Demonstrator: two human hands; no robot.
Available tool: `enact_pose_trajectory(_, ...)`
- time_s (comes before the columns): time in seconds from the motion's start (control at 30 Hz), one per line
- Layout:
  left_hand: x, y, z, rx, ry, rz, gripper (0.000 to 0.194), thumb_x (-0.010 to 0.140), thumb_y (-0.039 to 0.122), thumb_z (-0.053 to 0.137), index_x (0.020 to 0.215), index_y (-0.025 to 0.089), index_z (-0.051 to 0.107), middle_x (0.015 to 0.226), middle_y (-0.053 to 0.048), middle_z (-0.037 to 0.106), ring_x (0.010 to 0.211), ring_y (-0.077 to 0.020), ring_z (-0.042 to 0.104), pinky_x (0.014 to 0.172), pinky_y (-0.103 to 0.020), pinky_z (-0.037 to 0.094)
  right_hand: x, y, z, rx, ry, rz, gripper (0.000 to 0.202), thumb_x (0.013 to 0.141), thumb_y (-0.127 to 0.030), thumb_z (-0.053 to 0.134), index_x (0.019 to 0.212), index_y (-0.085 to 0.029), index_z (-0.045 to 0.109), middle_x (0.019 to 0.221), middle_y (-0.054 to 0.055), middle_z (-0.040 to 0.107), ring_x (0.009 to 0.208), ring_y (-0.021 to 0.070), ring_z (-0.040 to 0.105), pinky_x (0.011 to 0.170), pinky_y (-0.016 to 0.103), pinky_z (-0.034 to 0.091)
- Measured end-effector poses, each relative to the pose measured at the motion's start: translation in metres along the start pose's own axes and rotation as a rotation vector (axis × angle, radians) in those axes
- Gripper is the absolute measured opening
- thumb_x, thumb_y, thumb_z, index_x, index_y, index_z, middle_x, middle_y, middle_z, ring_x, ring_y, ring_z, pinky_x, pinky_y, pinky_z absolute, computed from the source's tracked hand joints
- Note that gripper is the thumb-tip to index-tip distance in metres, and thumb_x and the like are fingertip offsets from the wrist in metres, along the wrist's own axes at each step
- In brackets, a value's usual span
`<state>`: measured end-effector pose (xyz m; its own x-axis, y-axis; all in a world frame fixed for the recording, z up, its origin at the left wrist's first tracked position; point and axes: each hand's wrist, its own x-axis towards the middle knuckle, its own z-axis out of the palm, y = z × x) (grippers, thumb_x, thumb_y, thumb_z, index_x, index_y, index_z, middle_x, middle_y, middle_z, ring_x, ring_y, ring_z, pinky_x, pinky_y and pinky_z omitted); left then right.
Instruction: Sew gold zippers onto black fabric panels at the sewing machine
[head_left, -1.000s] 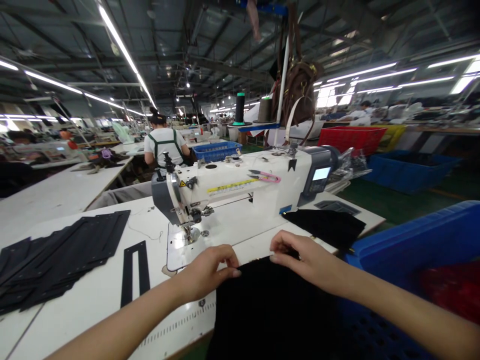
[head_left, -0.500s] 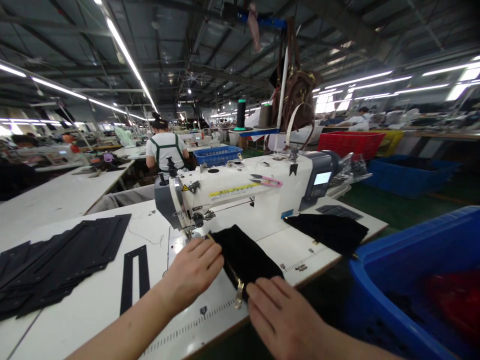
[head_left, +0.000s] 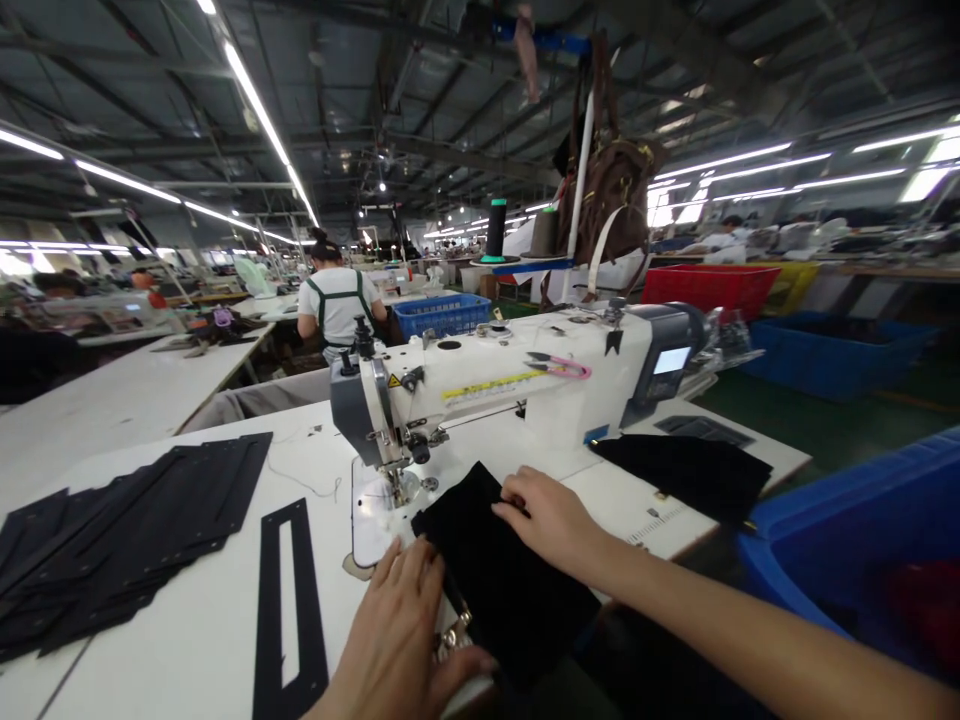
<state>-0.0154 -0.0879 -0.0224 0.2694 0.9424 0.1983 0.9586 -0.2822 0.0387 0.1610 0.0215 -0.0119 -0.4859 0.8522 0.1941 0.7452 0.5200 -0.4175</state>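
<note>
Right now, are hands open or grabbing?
Left hand: open, resting against the black, roughly rectangular fabric piece.
Right hand: curled on that piece; can't tell if pinching.

The cloth (head_left: 514,580) is plain black, with a gold-toned zipper pull (head_left: 454,637). The sewing machine (head_left: 559,425) is white with dark grey ends, a yellow strip (head_left: 484,385) printed with dark marks along its arm; the snips (head_left: 574,368) have pink handles. The tabletop (head_left: 202,610) is white, the stacked strips (head_left: 142,530) black, the near bin (head_left: 787,565) blue, the far crate (head_left: 709,288) red, the hanging bag (head_left: 611,190) brown.
</note>
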Motion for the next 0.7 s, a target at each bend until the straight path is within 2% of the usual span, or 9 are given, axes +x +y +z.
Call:
enact_pose_trajectory(0.1, 0.005, 0.006, 0.001, 0.001, -0.059, -0.07, 0.076, 0.063, 0.061, 0.062, 0.12, 0.012, 0.049, 0.13, -0.018, 0.045, 0.122, -0.0338, 0.037, 0.104, -0.051, 0.026, -0.003, -0.004, -0.005, 0.042, 0.047, 0.022, 0.016, 0.089, -0.025, 0.038, 0.085, -0.017, 0.051, 0.074, 0.004, 0.058, 0.071, 0.0175, 0.056, 0.064, 0.027, 0.037)
enact_pose_trajectory(0.17, 0.01, 0.006, -0.003, -0.004, -0.099, -0.083, 0.077, 0.064, 0.062, 0.061, 0.12, 0.012, 0.05, 0.132, -0.018, 0.041, 0.124, -0.0337, 0.034, 0.107, -0.052, 0.018, 0.0, 0.004, -0.009, 0.065, 0.053, 0.073, 0.017, 0.09, -0.026, 0.035, 0.089, -0.016, 0.049, 0.068, 0.004, 0.057, 0.065, 0.0188, 0.056, 0.06, 0.027, 0.036)
enact_pose_trajectory(0.27, 0.018, 0.001, -0.013, -0.008, -0.123, -0.082, 0.074, 0.063, 0.065, 0.059, 0.118, 0.015, 0.052, 0.133, -0.016, 0.042, 0.125, -0.0347, 0.033, 0.107, -0.054, 0.01, 0.009, 0.026, -0.01, 0.088, 0.049, 0.115, 0.015, 0.088, -0.028, 0.039, 0.085, -0.017, 0.05, 0.069, 0.004, 0.058, 0.069, 0.0203, 0.057, 0.062, 0.028, 0.036)
enact_pose_trajectory(0.37, 0.025, -0.005, -0.018, -0.018, -0.139, -0.04, 0.081, 0.058, 0.069, 0.059, 0.119, 0.017, 0.05, 0.132, -0.014, 0.044, 0.125, -0.0358, 0.031, 0.107, -0.056, 0.004, 0.015, 0.043, -0.005, 0.13, 0.011, 0.132, 0.018, 0.087, -0.031, 0.041, 0.082, -0.017, 0.051, 0.071, 0.004, 0.059, 0.07, 0.0194, 0.057, 0.064, 0.029, 0.038)
enact_pose_trajectory(0.5, 0.03, -0.011, -0.014, -0.038, -0.147, -0.027, 0.098, 0.052, 0.077, 0.054, 0.126, 0.013, 0.042, 0.132, -0.018, 0.042, 0.128, -0.036, 0.026, 0.106, -0.056, 0.0, 0.009, 0.042, -0.003, 0.204, -0.052, 0.161, 0.028, 0.084, -0.041, 0.043, 0.081, -0.016, 0.054, 0.073, 0.005, 0.061, 0.069, 0.0187, 0.057, 0.063, 0.029, 0.041)
enact_pose_trajectory(0.6, 0.031, -0.013, -0.009, -0.024, -0.203, -0.072, 0.107, 0.052, 0.079, 0.052, 0.13, 0.008, 0.035, 0.136, -0.022, 0.033, 0.129, -0.0369, 0.02, 0.105, -0.057, -0.001, 0.001, 0.032, -0.007, 0.469, -0.147, 0.199, 0.031, 0.08, -0.043, 0.05, 0.086, -0.014, 0.057, 0.083, 0.007, 0.064, 0.079, 0.0201, 0.06, 0.069, 0.03, 0.045)
enact_pose_trajectory(0.7, 0.032, -0.017, -0.006, -0.029, -0.234, -0.061, 0.11, 0.052, 0.08, 0.051, 0.134, 0.01, 0.03, 0.139, -0.021, 0.028, 0.13, -0.0371, 0.016, 0.104, -0.058, 0.0, -0.003, 0.028, -0.014, 0.809, -0.239, 0.186, 0.035, 0.077, -0.042, 0.056, 0.098, -0.014, 0.056, 0.094, 0.006, 0.064, 0.089, 0.0206, 0.059, 0.077, 0.032, 0.046)
